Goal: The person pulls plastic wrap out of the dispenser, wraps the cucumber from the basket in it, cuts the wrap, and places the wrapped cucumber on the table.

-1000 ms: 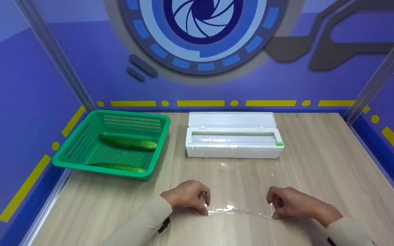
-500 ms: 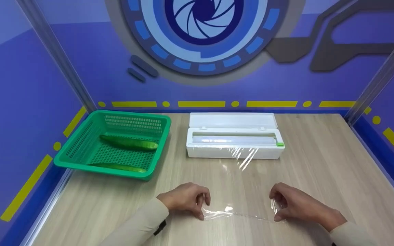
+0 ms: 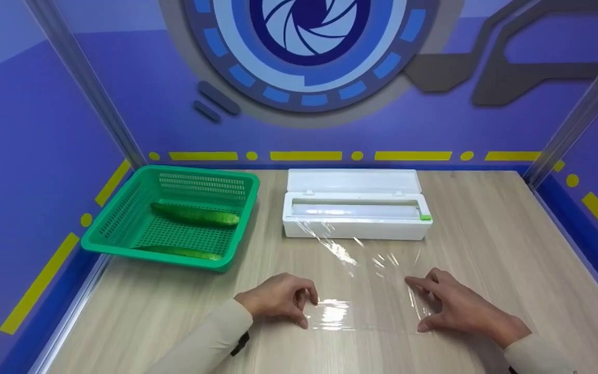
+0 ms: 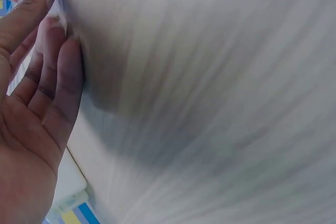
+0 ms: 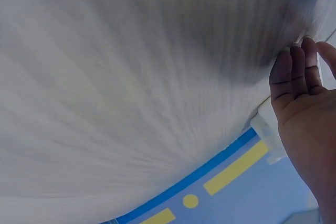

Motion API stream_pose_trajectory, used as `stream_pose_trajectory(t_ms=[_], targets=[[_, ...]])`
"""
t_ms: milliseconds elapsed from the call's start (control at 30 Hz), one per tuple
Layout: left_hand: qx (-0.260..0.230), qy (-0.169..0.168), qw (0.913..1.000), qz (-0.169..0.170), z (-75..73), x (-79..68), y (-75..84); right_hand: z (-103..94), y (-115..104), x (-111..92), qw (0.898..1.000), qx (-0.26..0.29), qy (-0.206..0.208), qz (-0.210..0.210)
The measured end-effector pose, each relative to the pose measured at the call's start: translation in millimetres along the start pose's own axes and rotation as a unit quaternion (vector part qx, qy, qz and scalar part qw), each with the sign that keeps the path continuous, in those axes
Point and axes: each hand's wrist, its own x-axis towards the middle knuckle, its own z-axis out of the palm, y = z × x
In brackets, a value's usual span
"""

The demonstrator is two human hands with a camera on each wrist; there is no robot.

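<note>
Clear cling film (image 3: 334,314) runs from a white dispenser box (image 3: 353,231) toward me and lies on the table, showing wrinkles and glare. My left hand (image 3: 278,297) touches its near left corner, thumb and forefinger spread apart. At the near right corner is my right hand (image 3: 457,305), its thumb and forefinger also wide apart along the film's edge. The wrist views show the left fingers (image 4: 67,77) and right fingers (image 5: 282,77) fairly straight, low over the table. Inside the box sits the film roll (image 3: 353,210); its lid (image 3: 353,180) is raised at the back.
On the left stands a green plastic basket (image 3: 161,257) holding two cucumbers, one toward the back (image 3: 195,214) and one near the front wall (image 3: 179,252). A green slider (image 3: 425,217) sits at the box's right end. Blue patterned walls (image 3: 185,130) enclose the wooden table (image 3: 491,234).
Thumb and forefinger of the right hand have spread apart, and the left fingers have loosened too. Creases across the film have shifted; its near part lies flatter. Box and basket stay put.
</note>
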Motion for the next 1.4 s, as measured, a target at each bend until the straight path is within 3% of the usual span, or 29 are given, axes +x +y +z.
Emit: stream_pose_trajectory(t_ms=[200, 400, 700, 1000, 1267, 1400], targets=[[-0.013, 0.022, 0.9996, 0.011, -0.3, -3.2, -4.1, -2.9, -1, 4, 1.0, -0.012, 0.001, -0.013], [-0.001, 0.019, 0.9998, 0.008, -2.1, -7.2, -3.2, -5.8, 1, 8, 0.999, 0.001, -0.018, -0.032], [-0.028, 0.002, 0.9995, -0.017, -5.2, -7.4, -1.6, -3.6, 5, 8, 1.0, 0.013, -0.018, -0.012], [0.019, -0.015, 0.9993, -0.028, -23.8, -6.4, 11.2, -2.6, 3, 9, 1.0, 0.013, -0.024, -0.011], [0.059, 0.072, 0.9956, 0.014, -58.4, -3.6, 26.9, -4.4, 2, 7, 0.999, 0.012, -0.029, -0.006], [0.055, 0.114, 0.9918, 0.01, -75.2, -7.0, 33.1, -4.5, 2, 6, 0.999, 0.013, -0.039, 0.003]])
